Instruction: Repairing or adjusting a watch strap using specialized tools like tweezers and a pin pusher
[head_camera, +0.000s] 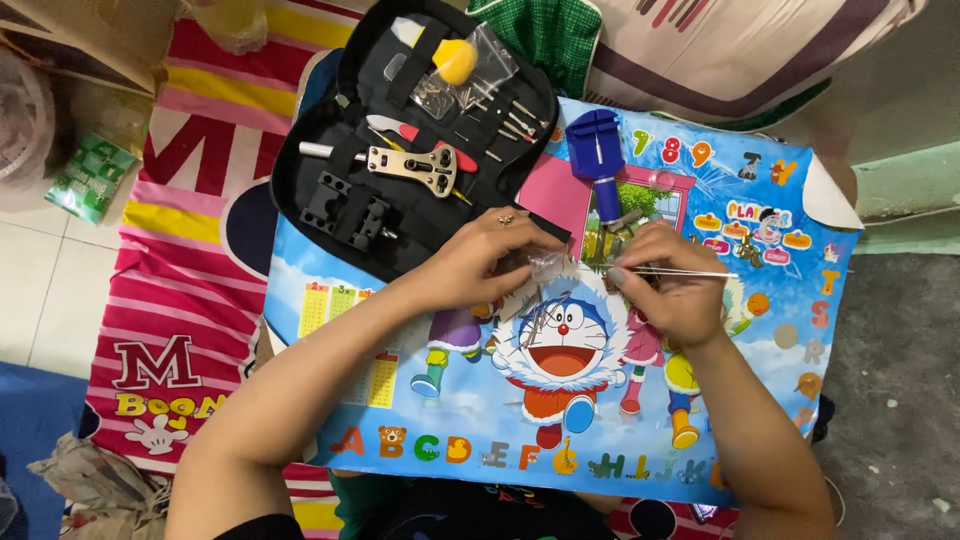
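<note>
Both forearms reach up from the bottom edge of the head view onto a colourful cartoon-printed table mat (420, 420) with a blue cat figure and a row of letters along its near edge.

At the middle of the mat the left hand (480, 255) pinches a small clear plastic packet (548, 265) between thumb and fingertips. The packet is thin, crinkled and see-through, catching a pale glare; what it holds is too small to tell. It sits between the two hands, just above the cat's head.

Just beside it, the right hand (675, 285) has its fingers pressed together around slim silver metal tweezers (690, 272), which lie nearly level (their long end runs out to the right, past the knuckles).

Behind the hands, a blue plastic watch tool with a handle (598, 160) lies on the mat. To its left, an open black zip tool case (420, 130) holds a metal wrench-like tool, a black block holder, thin pins and a yellow bulb. Under the mat lies a red, pink and yellow striped cloth (180, 300).
</note>
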